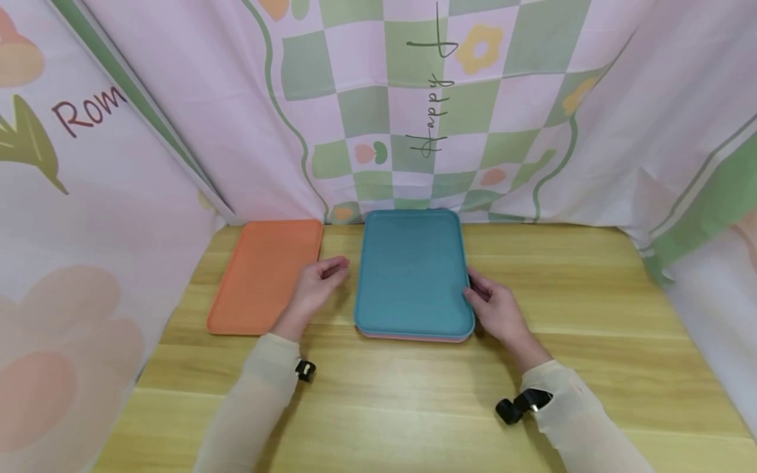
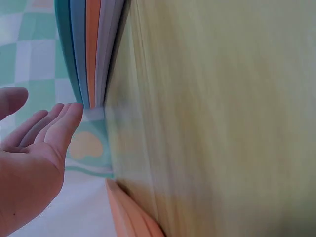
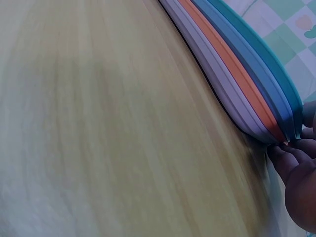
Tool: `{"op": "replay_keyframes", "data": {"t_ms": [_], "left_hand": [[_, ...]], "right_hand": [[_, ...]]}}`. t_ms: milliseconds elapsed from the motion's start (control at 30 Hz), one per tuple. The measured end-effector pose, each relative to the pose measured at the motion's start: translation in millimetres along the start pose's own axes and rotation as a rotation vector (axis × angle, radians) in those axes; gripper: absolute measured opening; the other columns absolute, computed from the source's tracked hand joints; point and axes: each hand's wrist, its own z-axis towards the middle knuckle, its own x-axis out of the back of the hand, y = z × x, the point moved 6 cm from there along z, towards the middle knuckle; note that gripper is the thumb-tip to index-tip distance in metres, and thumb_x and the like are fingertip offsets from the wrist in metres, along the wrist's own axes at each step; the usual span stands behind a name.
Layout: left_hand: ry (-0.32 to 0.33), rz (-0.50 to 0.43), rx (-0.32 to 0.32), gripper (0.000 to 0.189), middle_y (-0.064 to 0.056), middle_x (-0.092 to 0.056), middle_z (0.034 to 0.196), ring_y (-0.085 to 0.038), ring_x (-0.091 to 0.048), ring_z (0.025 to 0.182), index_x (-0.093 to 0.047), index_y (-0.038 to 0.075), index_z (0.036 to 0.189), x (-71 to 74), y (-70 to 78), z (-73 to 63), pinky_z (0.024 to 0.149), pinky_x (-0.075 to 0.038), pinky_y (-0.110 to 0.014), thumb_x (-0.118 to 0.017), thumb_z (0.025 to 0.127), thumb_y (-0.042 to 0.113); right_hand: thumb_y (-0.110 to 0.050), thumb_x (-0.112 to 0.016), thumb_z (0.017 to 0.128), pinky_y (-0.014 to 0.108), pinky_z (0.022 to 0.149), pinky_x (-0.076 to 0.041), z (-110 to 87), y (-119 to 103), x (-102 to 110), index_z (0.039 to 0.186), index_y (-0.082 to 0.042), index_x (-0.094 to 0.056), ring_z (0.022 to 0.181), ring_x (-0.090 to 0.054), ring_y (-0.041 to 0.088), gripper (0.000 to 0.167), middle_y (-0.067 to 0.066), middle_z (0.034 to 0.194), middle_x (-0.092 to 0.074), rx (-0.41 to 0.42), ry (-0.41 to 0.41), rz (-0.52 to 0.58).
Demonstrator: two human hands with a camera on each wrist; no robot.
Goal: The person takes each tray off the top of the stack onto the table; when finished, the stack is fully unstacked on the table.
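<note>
A stack of shallow rectangular trays lies on the table, with a teal tray (image 1: 414, 272) on top. Beneath it the right wrist view shows a blue tray (image 3: 247, 64), an orange tray (image 3: 242, 81) and a lavender layer (image 3: 217, 84) at the bottom. My right hand (image 1: 497, 312) grips the stack's right edge, thumb at the teal rim and fingertips against the side. My left hand (image 1: 316, 286) hovers in the gap left of the stack, holding nothing, its fingers loosely extended. Left of it, partly behind the wrist, lies a separate orange tray (image 1: 260, 276).
The wooden table (image 1: 390, 407) extends in front of the trays and off to the right. A patterned curtain (image 1: 361, 112) hangs along the table's back edge, right behind the trays. Another printed cloth (image 1: 89, 230) hangs at the left side.
</note>
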Motion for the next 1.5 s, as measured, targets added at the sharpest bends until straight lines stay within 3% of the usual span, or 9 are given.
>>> {"op": "replay_keyframes", "data": {"t_ms": [200,333,600,1000,1233,1500], "left_hand": [[-0.083,0.049,0.025,0.046,-0.026,-0.065,0.149,-0.038,-0.062,0.142,-0.06,-0.007,0.149,-17.4,-1.8,2.9,0.115,-0.055,-0.044,-0.066,0.106,0.008],[-0.155,0.013,0.079,0.054,-0.029,-0.056,0.157,-0.04,-0.055,0.148,-0.049,-0.009,0.156,-29.3,-6.7,3.9,0.12,-0.051,-0.047,-0.065,0.106,0.003],[-0.145,-0.033,0.105,0.058,-0.032,-0.053,0.157,-0.042,-0.053,0.149,-0.046,-0.01,0.157,-35.4,-11.4,4.3,0.12,-0.049,-0.047,-0.064,0.103,-0.005],[-0.146,-0.055,0.123,0.058,-0.03,-0.054,0.158,-0.04,-0.054,0.149,-0.048,-0.008,0.158,-33.9,-13.1,4.2,0.12,-0.049,-0.047,-0.065,0.103,-0.005],[-0.138,-0.027,0.119,0.058,-0.029,-0.053,0.159,-0.039,-0.053,0.15,-0.047,-0.006,0.159,-25.6,-14.8,1.7,0.121,-0.049,-0.048,-0.064,0.104,-0.003],[-0.127,-0.001,0.117,0.057,-0.029,-0.052,0.16,-0.039,-0.053,0.15,-0.047,-0.004,0.16,-11.3,-17.2,-2.2,0.122,-0.048,-0.048,-0.064,0.105,-0.002]], "right_hand": [[-0.016,-0.057,0.113,0.015,0.105,-0.052,0.1,2,1,0.163,0.0,-0.044,0.147,-0.056,0.042,0.054,0.028,0.161,-0.05,-0.001,0.007,0.018],[-0.016,-0.057,0.113,0.007,0.1,-0.05,-0.4,2,0,0.163,-0.001,-0.044,0.147,-0.056,0.042,0.054,0.028,0.162,-0.05,-0.014,0.011,0.047],[-0.012,-0.059,0.112,-0.001,0.092,-0.046,-0.3,2,-1,0.162,0.0,-0.046,0.147,-0.055,0.041,0.053,0.028,0.161,-0.051,-0.023,0.038,0.105],[-0.011,-0.06,0.111,-0.002,0.09,-0.046,0.1,0,-3,0.159,-0.001,-0.051,0.145,-0.056,0.039,0.05,0.026,0.157,-0.055,-0.047,0.072,0.132],[-0.012,-0.062,0.11,-0.001,0.091,-0.046,1.9,-6,-7,0.158,-0.001,-0.052,0.145,-0.058,0.038,0.05,0.025,0.157,-0.056,-0.044,0.06,0.119],[-0.011,-0.063,0.11,0.014,0.103,-0.052,5.0,-13,-20,0.158,-0.001,-0.052,0.145,-0.059,0.037,0.051,0.024,0.157,-0.056,-0.022,0.048,0.107]]}}
